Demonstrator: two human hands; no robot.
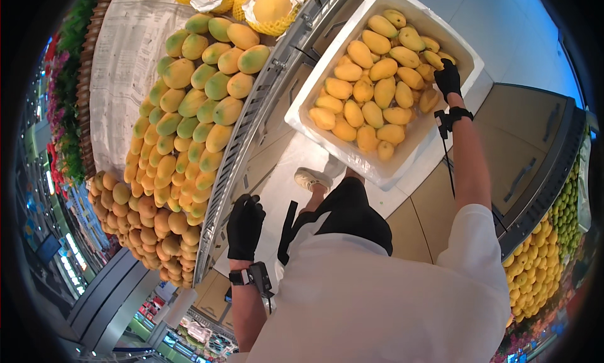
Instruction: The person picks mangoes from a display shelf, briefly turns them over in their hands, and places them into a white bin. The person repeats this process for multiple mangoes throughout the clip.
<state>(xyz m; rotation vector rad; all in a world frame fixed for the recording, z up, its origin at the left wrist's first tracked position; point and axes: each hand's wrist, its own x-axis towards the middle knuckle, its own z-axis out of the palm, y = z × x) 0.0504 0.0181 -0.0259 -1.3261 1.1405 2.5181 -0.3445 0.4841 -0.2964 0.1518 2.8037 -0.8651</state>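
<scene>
My right hand (447, 79), in a black glove, has curled fingers at the right side of a white foam box (304, 122), touching the area of the upper-right mangoes; what it holds is hidden. The box holds several yellow mangoes (384, 92) with clear plastic lining at the lower end. My left hand (244, 227), also black-gloved, hangs beside the display's metal railing (211, 212), fingers loosely bent and apart, with nothing visible in them. Both wrists carry strapped devices.
A sloped display of yellow-green mangoes (192, 102) and rounder orange-brown fruit (148, 227) lies left, with netted fruit (270, 10) above. Another counter (522, 142) stands right, with yellow (535, 268) and green fruit (566, 205). My legs and sandaled foot (308, 179) are below the box.
</scene>
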